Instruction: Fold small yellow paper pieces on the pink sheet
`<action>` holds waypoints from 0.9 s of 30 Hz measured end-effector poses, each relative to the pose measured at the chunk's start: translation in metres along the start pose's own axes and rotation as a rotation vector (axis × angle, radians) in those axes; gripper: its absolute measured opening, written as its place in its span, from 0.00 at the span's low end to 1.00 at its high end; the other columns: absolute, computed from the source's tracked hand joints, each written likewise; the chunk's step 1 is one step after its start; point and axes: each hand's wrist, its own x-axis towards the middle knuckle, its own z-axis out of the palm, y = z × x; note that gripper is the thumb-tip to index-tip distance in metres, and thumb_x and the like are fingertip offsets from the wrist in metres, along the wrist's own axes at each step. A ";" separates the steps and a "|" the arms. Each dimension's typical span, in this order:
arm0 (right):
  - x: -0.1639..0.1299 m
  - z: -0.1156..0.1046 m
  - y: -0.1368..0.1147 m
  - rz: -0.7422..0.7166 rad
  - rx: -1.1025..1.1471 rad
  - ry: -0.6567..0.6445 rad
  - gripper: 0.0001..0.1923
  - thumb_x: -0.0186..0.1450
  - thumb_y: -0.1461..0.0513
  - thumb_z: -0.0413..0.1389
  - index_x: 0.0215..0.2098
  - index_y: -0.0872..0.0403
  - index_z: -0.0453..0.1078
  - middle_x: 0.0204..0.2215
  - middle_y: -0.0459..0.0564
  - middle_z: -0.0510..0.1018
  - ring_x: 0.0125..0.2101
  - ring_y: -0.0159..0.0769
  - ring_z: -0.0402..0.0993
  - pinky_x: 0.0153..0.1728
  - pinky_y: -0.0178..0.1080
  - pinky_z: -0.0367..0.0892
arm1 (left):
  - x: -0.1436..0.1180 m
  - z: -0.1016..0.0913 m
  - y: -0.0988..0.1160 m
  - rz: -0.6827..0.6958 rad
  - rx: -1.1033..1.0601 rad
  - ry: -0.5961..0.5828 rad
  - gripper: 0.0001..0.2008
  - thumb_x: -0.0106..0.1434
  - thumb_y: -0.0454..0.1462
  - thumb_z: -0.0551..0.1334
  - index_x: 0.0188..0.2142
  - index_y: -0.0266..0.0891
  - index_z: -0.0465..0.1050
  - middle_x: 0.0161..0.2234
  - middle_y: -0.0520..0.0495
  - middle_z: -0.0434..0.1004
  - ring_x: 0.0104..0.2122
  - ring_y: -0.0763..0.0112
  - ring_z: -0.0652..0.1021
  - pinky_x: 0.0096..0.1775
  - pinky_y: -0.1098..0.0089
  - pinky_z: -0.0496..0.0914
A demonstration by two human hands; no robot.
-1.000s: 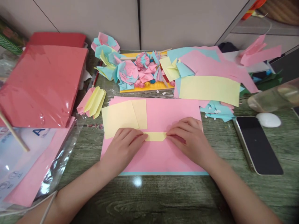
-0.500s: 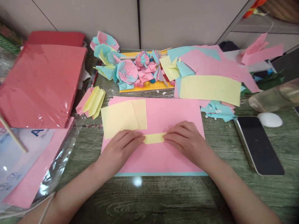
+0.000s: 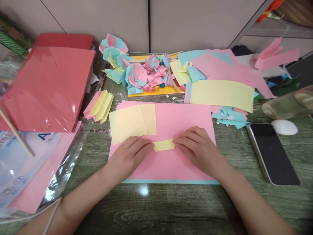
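A: Status, left to right? Clock centred on the yellow strip (image 3: 163,145), 12 pointing away from the person.

B: Far out at 10: pleated pink-and-yellow piece (image 3: 99,106), already folded. Closer in at 10: two pale yellow squares (image 3: 127,124), overlapping, flat, no creases I can make out. I'd call those unworked.

A: Hands?

B: Left hand (image 3: 129,153) at 9, fingertips drawn together, pinching the strip's left end. Strip at centre, over the pink sheet (image 3: 183,117). Right hand (image 3: 199,148) at 3, fingers bunched the same way, pinching the right end. Farther out at 3: phone (image 3: 275,155), well apart from that hand.

A: How far along is the strip?

B: Partway, my judgement. Folding to a narrow band looks done, corner folds too. How many folds are left: can't tell.

A: Looks?

B: Left tip under fingers, hidden. Lower left corner slants in. Middle flat, pale yellow, long edges near straight, faint tilt up toward 3. Lower right corner slants in too. Right tip hidden. Layer count not readable.
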 end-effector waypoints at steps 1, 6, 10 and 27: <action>0.000 -0.001 -0.001 0.005 0.007 -0.003 0.08 0.63 0.65 0.51 0.39 0.52 0.69 0.35 0.47 0.76 0.39 0.36 0.63 0.43 0.42 0.58 | 0.000 0.000 0.000 0.000 0.019 0.001 0.12 0.63 0.28 0.53 0.46 0.30 0.66 0.41 0.39 0.71 0.41 0.63 0.70 0.41 0.61 0.69; 0.002 -0.005 -0.007 0.013 0.014 -0.017 0.06 0.62 0.63 0.52 0.36 0.52 0.70 0.35 0.46 0.76 0.40 0.36 0.63 0.44 0.43 0.58 | 0.002 0.003 0.004 -0.082 0.063 0.012 0.08 0.61 0.29 0.57 0.40 0.33 0.69 0.34 0.43 0.71 0.36 0.65 0.70 0.36 0.63 0.69; 0.003 -0.004 -0.007 -0.002 -0.026 0.019 0.05 0.62 0.62 0.53 0.34 0.51 0.70 0.34 0.46 0.76 0.39 0.35 0.64 0.43 0.42 0.58 | 0.002 0.006 0.007 -0.194 -0.039 0.037 0.06 0.60 0.30 0.58 0.38 0.35 0.70 0.32 0.45 0.70 0.33 0.67 0.69 0.35 0.65 0.68; 0.005 0.000 -0.020 0.170 -0.019 -0.038 0.07 0.64 0.62 0.49 0.32 0.54 0.68 0.32 0.50 0.71 0.35 0.37 0.59 0.38 0.43 0.56 | 0.005 0.003 0.011 -0.259 -0.032 0.017 0.04 0.61 0.32 0.57 0.34 0.38 0.69 0.31 0.48 0.71 0.32 0.68 0.69 0.34 0.65 0.64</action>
